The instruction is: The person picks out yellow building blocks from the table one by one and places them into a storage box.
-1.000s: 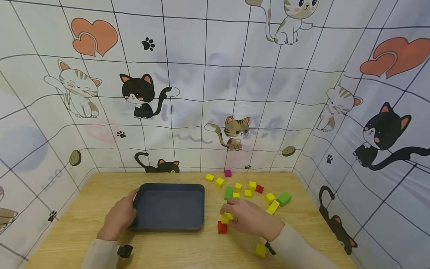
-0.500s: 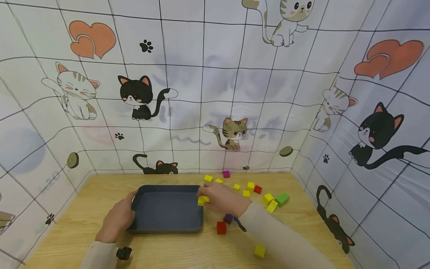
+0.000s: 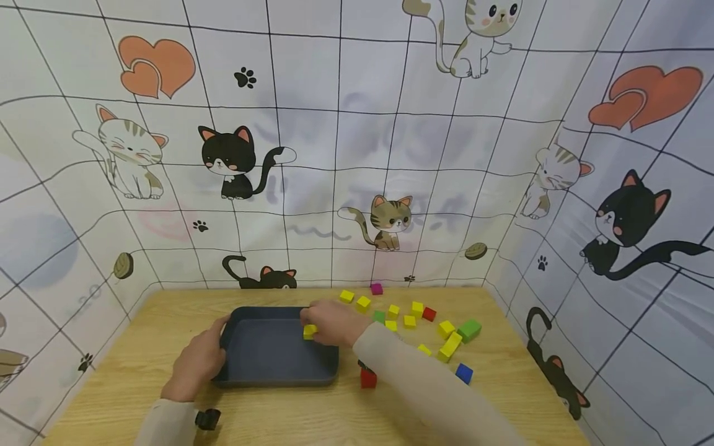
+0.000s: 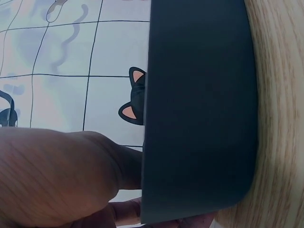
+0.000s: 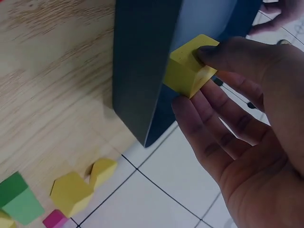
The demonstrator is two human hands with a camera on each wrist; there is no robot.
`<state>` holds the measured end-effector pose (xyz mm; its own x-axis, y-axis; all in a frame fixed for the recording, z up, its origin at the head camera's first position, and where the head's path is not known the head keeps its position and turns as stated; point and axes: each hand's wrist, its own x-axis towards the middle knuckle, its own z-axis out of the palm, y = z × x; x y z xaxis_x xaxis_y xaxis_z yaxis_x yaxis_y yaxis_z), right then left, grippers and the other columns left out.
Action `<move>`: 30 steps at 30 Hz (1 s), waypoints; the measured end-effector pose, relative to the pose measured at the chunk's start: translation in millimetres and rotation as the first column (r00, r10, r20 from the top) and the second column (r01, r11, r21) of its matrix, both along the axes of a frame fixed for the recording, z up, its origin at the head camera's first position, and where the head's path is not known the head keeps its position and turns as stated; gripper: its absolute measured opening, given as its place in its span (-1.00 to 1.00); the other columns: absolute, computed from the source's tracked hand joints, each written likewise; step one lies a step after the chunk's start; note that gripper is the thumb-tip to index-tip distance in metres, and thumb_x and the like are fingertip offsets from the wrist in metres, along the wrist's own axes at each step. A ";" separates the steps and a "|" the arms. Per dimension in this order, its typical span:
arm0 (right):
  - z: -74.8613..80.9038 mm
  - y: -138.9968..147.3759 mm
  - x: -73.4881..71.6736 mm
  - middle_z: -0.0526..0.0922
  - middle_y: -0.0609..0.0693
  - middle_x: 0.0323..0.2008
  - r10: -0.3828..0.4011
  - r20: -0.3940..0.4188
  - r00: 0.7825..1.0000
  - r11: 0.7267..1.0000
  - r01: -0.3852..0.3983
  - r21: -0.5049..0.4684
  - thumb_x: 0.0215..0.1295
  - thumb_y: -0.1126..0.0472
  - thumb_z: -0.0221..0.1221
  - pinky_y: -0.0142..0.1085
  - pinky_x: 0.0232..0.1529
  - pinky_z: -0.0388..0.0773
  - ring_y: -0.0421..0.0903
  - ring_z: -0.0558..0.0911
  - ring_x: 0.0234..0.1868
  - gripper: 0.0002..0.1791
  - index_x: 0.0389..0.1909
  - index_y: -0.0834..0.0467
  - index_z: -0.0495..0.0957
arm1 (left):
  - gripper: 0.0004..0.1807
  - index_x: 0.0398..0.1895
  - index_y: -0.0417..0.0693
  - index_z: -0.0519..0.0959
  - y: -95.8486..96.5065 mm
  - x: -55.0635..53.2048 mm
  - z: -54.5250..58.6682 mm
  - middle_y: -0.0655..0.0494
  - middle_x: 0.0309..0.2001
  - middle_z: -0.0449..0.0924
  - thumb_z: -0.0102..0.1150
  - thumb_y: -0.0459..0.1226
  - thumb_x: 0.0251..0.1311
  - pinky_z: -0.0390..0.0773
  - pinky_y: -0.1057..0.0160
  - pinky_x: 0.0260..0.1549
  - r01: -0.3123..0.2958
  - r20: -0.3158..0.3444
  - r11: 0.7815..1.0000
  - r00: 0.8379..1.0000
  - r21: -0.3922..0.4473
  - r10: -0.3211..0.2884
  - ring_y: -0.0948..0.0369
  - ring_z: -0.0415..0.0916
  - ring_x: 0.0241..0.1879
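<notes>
A dark grey rectangular tray (image 3: 268,362) lies on the wooden table, its side wall (image 4: 202,109) filling much of the left wrist view. My left hand (image 3: 195,356) grips its left edge, with the thumb at the rim. Over the tray's right part, my right hand (image 3: 337,323) pinches a yellow block (image 3: 309,332). In the right wrist view the thumb presses on top of that yellow block (image 5: 192,66) while fingers support it from below, just inside the tray wall (image 5: 142,71).
Right of the tray lie scattered blocks: several yellow ones (image 3: 449,347), a green block (image 3: 470,331), a blue block (image 3: 464,373) and a magenta block (image 3: 377,289). A red block (image 3: 368,378) sits near the tray's right corner, partly behind my right sleeve (image 3: 429,384).
My right hand has carried the yellow block leftward from among the scattered blocks to over the tray. The blue block has come into sight. My left hand stays on the tray.
</notes>
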<state>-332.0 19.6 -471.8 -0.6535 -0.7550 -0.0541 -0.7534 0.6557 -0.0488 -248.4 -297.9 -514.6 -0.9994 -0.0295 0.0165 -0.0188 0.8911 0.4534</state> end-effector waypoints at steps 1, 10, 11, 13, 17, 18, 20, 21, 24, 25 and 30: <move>-1.0 -3.4 -1.4 0.85 -0.11 0.22 -0.008 0.014 1.000 1.000 0.007 0.007 0.53 0.13 0.56 -0.37 0.24 0.77 -0.21 0.80 0.13 -0.58 0.35 -0.04 0.81 | -0.15 0.79 -0.29 0.26 -0.1 -0.5 -0.1 -0.62 0.35 0.65 0.04 -0.53 0.38 0.59 -0.09 -0.28 -0.001 -0.002 1.000 1.000 -0.001 0.001 -0.11 0.70 -0.18; -10.7 -17.5 -10.7 0.85 -0.09 0.22 -0.052 0.044 0.998 0.998 0.051 0.038 0.51 0.12 0.57 -0.34 0.24 0.77 -0.20 0.77 0.10 -0.58 0.33 -0.06 0.83 | -0.15 0.78 -0.30 0.28 0.5 0.6 0.5 -0.60 0.35 0.67 0.05 -0.53 0.37 0.59 -0.09 -0.29 -0.004 -0.008 1.000 1.000 -0.004 0.004 -0.08 0.67 -0.20; -11.2 -17.3 -11.3 0.85 -0.09 0.22 -0.055 0.043 0.998 0.998 0.054 0.038 0.51 0.10 0.57 -0.34 0.23 0.77 -0.21 0.77 0.08 -0.58 0.34 -0.07 0.83 | -0.15 0.78 -0.29 0.28 0.6 0.8 0.5 -0.60 0.34 0.67 0.06 -0.53 0.37 0.59 -0.08 -0.29 -0.004 -0.009 1.000 1.000 -0.005 0.004 -0.08 0.67 -0.20; -11.4 -16.2 -12.6 0.83 -0.07 0.23 -0.059 0.049 0.997 0.998 0.058 0.028 0.52 0.09 0.56 -0.32 0.22 0.77 -0.20 0.75 0.05 -0.56 0.36 -0.07 0.82 | -0.15 0.78 -0.29 0.28 0.5 1.1 0.7 -0.59 0.32 0.68 0.06 -0.53 0.36 0.57 -0.07 -0.31 -0.004 -0.012 1.000 1.000 -0.006 0.004 -0.07 0.64 -0.22; -9.0 -10.2 -15.2 0.80 -0.05 0.24 -0.064 0.069 0.996 0.997 0.066 -0.034 0.57 0.09 0.51 -0.32 0.19 0.77 -0.20 0.70 -0.01 -0.56 0.40 -0.06 0.79 | -0.15 0.79 -0.28 0.28 0.8 1.4 1.0 -0.58 0.27 0.70 0.05 -0.53 0.37 0.50 -0.02 -0.35 -0.011 -0.010 1.000 1.000 -0.004 0.011 -0.02 0.56 -0.28; -7.9 -7.9 -16.1 0.79 -0.05 0.22 -0.058 0.062 0.996 0.997 0.061 -0.054 0.57 0.09 0.50 -0.34 0.18 0.76 -0.21 0.68 -0.02 -0.56 0.40 -0.06 0.79 | -0.15 0.79 -0.29 0.28 1.0 1.7 1.2 -0.57 0.25 0.71 0.04 -0.53 0.38 0.48 0.00 -0.36 -0.012 -0.009 1.000 1.000 -0.002 0.012 -0.02 0.55 -0.30; -4.4 -3.1 -18.2 0.79 -0.07 0.18 -0.051 0.049 0.997 0.994 0.055 -0.096 0.58 0.09 0.49 -0.36 0.16 0.75 -0.21 0.67 -0.03 -0.58 0.39 -0.05 0.80 | -0.15 0.79 -0.28 0.28 1.4 2.0 1.5 -0.57 0.25 0.71 0.04 -0.53 0.38 0.46 0.00 -0.37 -0.015 -0.008 1.000 1.000 -0.001 0.015 -0.01 0.53 -0.31; -3.0 -0.7 -20.2 0.79 -0.07 0.17 -0.049 0.043 0.998 0.992 0.053 -0.113 0.59 0.10 0.48 -0.37 0.16 0.74 -0.21 0.67 -0.02 -0.59 0.38 -0.05 0.80 | -0.15 0.79 -0.29 0.28 1.6 2.2 1.4 -0.57 0.24 0.72 0.04 -0.53 0.38 0.45 0.01 -0.38 -0.015 -0.008 1.000 1.000 0.000 0.015 0.00 0.53 -0.32; 3.1 7.6 -26.5 0.80 -0.05 0.20 -0.059 0.020 0.998 0.988 0.061 -0.139 0.62 0.09 0.45 -0.33 0.23 0.75 -0.19 0.69 0.02 -0.60 0.39 -0.06 0.81 | -0.16 0.78 -0.31 0.28 1.6 2.0 0.9 -0.57 0.22 0.72 0.06 -0.54 0.37 0.46 0.01 -0.38 -0.011 -0.015 1.000 1.000 -0.002 0.011 -0.01 0.52 -0.32; 4.9 10.3 -29.2 0.80 -0.01 0.23 -0.064 0.029 0.998 0.987 0.067 -0.149 0.63 0.10 0.44 -0.28 0.27 0.76 -0.16 0.70 0.04 -0.60 0.40 -0.04 0.80 | -0.16 0.77 -0.31 0.28 1.5 1.7 0.6 -0.58 0.23 0.72 0.06 -0.54 0.37 0.47 0.01 -0.37 -0.011 -0.016 1.000 1.000 -0.004 0.011 -0.01 0.53 -0.32; 6.9 25.2 -44.7 0.78 0.14 0.31 -0.086 0.039 0.996 0.976 0.092 -0.199 0.64 0.17 0.41 -0.10 0.40 0.76 0.00 0.74 0.19 -0.59 0.42 0.05 0.80 | -0.15 0.78 -0.30 0.28 1.5 0.7 0.0 -0.55 0.17 0.73 0.06 -0.53 0.37 0.43 0.03 -0.40 -0.010 -0.019 1.000 1.000 0.003 0.010 0.00 0.50 -0.35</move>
